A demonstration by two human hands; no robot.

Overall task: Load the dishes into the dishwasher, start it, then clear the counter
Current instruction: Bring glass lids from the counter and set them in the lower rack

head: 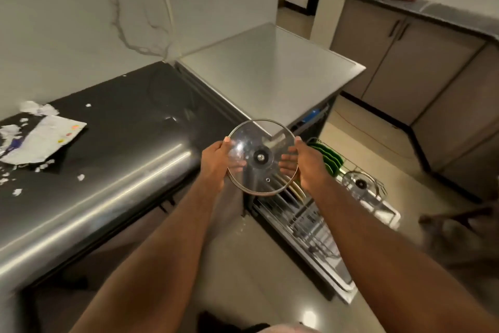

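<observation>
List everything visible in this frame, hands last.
glass lid: one, clear with metal rim, held above the open dishwasher
second glass lid: one, clear, standing in the rack
green plates: several, green, upright in the rack
rack: one, wire, pulled out
dishwasher: one, steel top, beside the counter
counter: one, black, at left
torn paper: one sheet plus scraps, white, on the counter
cable: one, white, on the wall
cabinets: several doors, grey-brown, at right
left hand: grips the lid's left rim
right hand: grips the lid's right rim
</observation>
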